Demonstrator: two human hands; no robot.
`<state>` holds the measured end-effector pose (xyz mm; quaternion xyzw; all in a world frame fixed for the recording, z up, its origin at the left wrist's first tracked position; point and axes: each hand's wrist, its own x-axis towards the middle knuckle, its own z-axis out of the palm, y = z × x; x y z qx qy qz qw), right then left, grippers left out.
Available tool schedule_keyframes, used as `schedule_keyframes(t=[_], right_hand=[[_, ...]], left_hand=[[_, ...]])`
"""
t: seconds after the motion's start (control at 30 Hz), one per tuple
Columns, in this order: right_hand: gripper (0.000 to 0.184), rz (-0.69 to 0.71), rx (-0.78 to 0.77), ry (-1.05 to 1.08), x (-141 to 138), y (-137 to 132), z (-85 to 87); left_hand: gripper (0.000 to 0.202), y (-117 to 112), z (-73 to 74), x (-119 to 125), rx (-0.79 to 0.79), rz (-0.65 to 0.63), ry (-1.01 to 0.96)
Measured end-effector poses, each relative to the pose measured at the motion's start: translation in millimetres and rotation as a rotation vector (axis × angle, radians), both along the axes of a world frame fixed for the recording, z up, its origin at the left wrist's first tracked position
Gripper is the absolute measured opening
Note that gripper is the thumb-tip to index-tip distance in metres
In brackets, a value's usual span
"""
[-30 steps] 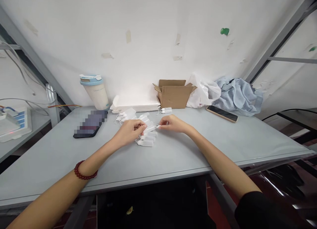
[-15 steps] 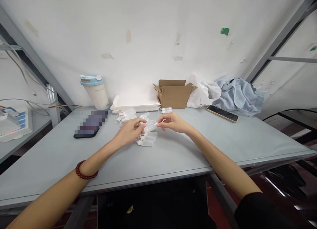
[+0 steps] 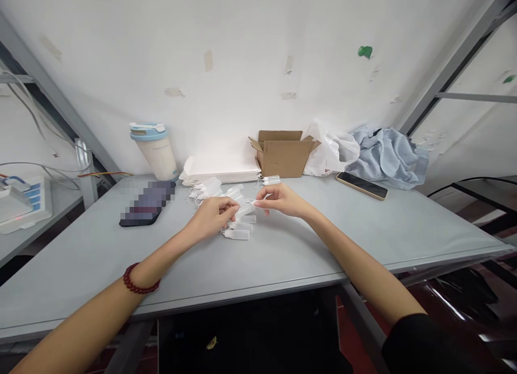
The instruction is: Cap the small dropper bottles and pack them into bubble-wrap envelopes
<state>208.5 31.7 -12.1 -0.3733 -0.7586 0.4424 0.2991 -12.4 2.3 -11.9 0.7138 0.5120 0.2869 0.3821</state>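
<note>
- Three clear tubes (image 3: 237,234) with white ends lie side by side on a grey table (image 3: 283,255), just in front of the fingers; whether they are finished cannot be told.
- The work appears partway along: a left hand (image 3: 214,215), thumb and forefinger pinched together, seems to grip one held tube (image 3: 245,208), while a right hand (image 3: 280,200), fingertips also pressed together, takes hold of its fine white cord (image 3: 250,201). That piece looks unfinished.
- Just past the hands, at least one loose tube (image 3: 234,189) lies untouched, beside a heap (image 3: 208,187) of more tubes and looped cords, overlapping too much to count; these may be what is left.
- Two phones flank the scene, one dark phone (image 3: 148,204) at left, one tan-edged phone (image 3: 362,186) at right.
- At least one more tube (image 3: 270,180) rests before the lone cardboard box (image 3: 280,158), its flaps spread.
- Along the wall: one blue-lidded cup (image 3: 157,156), one white stack (image 3: 222,169) of uncounted sheets, one plastic bag (image 3: 333,150), one crumpled blue cloth (image 3: 390,156).
</note>
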Motion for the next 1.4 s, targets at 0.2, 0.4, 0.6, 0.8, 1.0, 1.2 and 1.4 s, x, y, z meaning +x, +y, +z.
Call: schedule_keyframes(t=[0.2, 0.4, 0.6, 0.8, 1.0, 1.2, 1.4], right_hand=[[0.03, 0.025, -0.006, 0.032, -1, -1, -0.1], [0.028, 0.071, -0.022, 0.083, -5, -2, -1.4], [0.026, 0.071, -0.053, 0.087, -7, -5, -1.4], [0.028, 0.072, -0.049, 0.094, -7, -4, -1.8], [0.026, 0.07, -0.039, 0.091, -7, -3, -4.3], [0.026, 0.066, -0.033, 0.088, -7, -3, -4.1], [0.022, -0.016, 0.011, 0.122, -16, -8, -6.5]], left_hand=[[0.026, 2, 3.8, -1, -0.162, -0.066, -0.178], [0.025, 2, 2.9, -5, -0.261, -0.079, -0.306], [0.024, 2, 1.5, -4, -0.296, -0.091, -0.338], [0.026, 3, 1.5, -3, -0.319, -0.084, -0.352], [0.026, 2, 2.2, -4, -0.332, -0.079, -0.362], [0.026, 4, 0.6, -2, -0.316, -0.078, -0.344], [0.022, 3, -4.5, -1, -0.242, -0.032, -0.314]])
